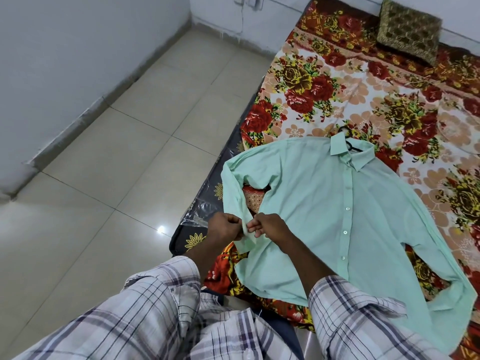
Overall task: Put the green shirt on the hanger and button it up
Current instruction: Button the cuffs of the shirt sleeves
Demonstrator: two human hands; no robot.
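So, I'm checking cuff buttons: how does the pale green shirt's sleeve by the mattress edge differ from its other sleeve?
The sleeve by the mattress edge loops back on itself; the other sleeve spreads outward over the floral bedspread. The first one's cuff is pinched by the left hand and right hand; the other sleeve lies untouched. Both are long, in the same pale green cloth.

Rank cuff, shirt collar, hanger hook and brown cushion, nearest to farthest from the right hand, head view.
1. cuff, pinched by the right hand.
2. collar, at the top of the shirt.
3. hanger hook, just past the collar.
4. cushion, far end of the bed.
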